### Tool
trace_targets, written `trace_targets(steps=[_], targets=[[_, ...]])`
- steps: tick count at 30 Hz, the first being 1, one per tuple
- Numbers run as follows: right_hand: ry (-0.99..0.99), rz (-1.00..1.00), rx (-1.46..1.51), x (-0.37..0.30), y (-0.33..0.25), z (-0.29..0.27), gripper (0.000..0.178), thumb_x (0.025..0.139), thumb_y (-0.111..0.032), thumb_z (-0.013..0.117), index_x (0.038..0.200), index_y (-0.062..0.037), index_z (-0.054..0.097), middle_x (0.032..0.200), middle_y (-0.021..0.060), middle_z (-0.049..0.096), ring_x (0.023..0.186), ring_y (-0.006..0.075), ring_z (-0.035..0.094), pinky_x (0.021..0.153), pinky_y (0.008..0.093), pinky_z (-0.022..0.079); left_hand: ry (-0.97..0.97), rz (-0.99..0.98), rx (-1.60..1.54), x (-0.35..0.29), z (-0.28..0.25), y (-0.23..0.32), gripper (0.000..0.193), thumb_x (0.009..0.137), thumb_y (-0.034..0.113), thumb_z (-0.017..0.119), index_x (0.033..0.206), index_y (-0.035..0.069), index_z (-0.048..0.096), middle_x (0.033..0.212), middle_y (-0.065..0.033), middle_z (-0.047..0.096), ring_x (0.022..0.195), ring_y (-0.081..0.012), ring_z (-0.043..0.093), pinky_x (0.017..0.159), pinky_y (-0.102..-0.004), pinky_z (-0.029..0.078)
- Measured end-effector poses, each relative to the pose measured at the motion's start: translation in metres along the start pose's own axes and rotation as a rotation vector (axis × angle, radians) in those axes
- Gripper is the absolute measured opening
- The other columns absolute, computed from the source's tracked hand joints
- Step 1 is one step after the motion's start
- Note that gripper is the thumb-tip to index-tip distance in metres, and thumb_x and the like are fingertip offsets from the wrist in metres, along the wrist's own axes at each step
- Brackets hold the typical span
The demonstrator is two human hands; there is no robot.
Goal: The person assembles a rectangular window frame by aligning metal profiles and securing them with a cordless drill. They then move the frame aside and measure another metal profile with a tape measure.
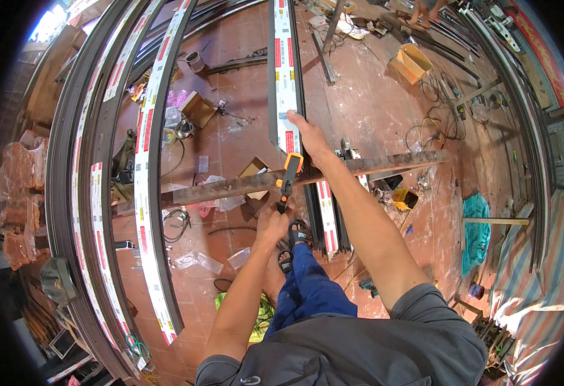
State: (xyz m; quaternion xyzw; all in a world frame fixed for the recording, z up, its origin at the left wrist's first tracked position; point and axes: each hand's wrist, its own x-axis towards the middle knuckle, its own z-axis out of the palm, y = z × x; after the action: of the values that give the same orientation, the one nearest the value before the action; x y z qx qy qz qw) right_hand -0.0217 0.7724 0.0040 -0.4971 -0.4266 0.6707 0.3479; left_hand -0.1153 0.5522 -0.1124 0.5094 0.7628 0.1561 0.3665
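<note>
My left hand [273,225] is closed around the lower end of a black and orange clamp [288,180], its orange tip next to the end of a long dark profile [284,77]. White film with red labels covers the top of this profile, and its near end is cut at a slant. Closed over the profile's right edge near that end is my right hand [308,136], thumb on top and the other fingers mostly hidden. A brown crossbeam [230,186] runs beneath the profile and the clamp.
Several more film-covered profiles [145,193] lie along the left. Below the crossbeam stand shorter profiles [327,219] beside my feet. Cardboard boxes [412,63], cables [433,122] and plastic bags litter the tiled floor. At the far upper right, another person's bare feet [423,14] show.
</note>
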Motion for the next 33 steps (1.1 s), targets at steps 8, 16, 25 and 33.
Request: trace_targets(steps=[8, 16, 25, 33], targets=[[-0.061, 0.038, 0.093, 0.001, 0.002, -0.007, 0.062, 0.096, -0.049, 0.071, 0.126, 0.0048, 0.067, 0.106, 0.0138, 0.074, 0.086, 0.0183, 0.071, 0.074, 0.0327, 0.058, -0.115, -0.114, -0.113, -0.013, -0.033, 0.036, 0.051, 0.104, 0.051, 0.056, 0.130, 0.008, 0.068, 0.133, -0.0272, 0.066, 0.124, -0.0470, 0.061, 0.103, -0.0533, 0.050], [-0.114, 0.048, 0.143, 0.000, -0.002, -0.006, 0.058, 0.097, -0.046, 0.072, 0.126, 0.0039, 0.065, 0.102, 0.0107, 0.072, 0.081, 0.0159, 0.069, 0.069, 0.0319, 0.058, -0.094, -0.043, 0.147, 0.000, -0.019, 0.019, 0.054, 0.101, 0.054, 0.060, 0.127, 0.007, 0.070, 0.128, -0.0244, 0.070, 0.116, -0.0461, 0.066, 0.098, -0.0533, 0.053], [-0.124, 0.048, 0.152, 0.002, 0.000, -0.008, 0.056, 0.097, -0.044, 0.072, 0.126, 0.0034, 0.063, 0.100, 0.0100, 0.070, 0.079, 0.0156, 0.068, 0.067, 0.0328, 0.059, -0.090, -0.155, 0.128, -0.008, -0.030, 0.035, 0.067, 0.095, 0.061, 0.066, 0.131, 0.005, 0.067, 0.130, -0.0243, 0.070, 0.118, -0.0458, 0.066, 0.099, -0.0530, 0.053], [-0.119, 0.046, 0.121, 0.002, 0.002, -0.010, 0.065, 0.094, -0.050, 0.073, 0.128, 0.0055, 0.066, 0.106, 0.0111, 0.074, 0.086, 0.0181, 0.071, 0.074, 0.0329, 0.059, -0.095, -0.116, 0.108, -0.007, -0.028, 0.032, 0.065, 0.093, 0.061, 0.069, 0.125, 0.005, 0.070, 0.123, -0.0257, 0.072, 0.114, -0.0464, 0.068, 0.097, -0.0522, 0.055]])
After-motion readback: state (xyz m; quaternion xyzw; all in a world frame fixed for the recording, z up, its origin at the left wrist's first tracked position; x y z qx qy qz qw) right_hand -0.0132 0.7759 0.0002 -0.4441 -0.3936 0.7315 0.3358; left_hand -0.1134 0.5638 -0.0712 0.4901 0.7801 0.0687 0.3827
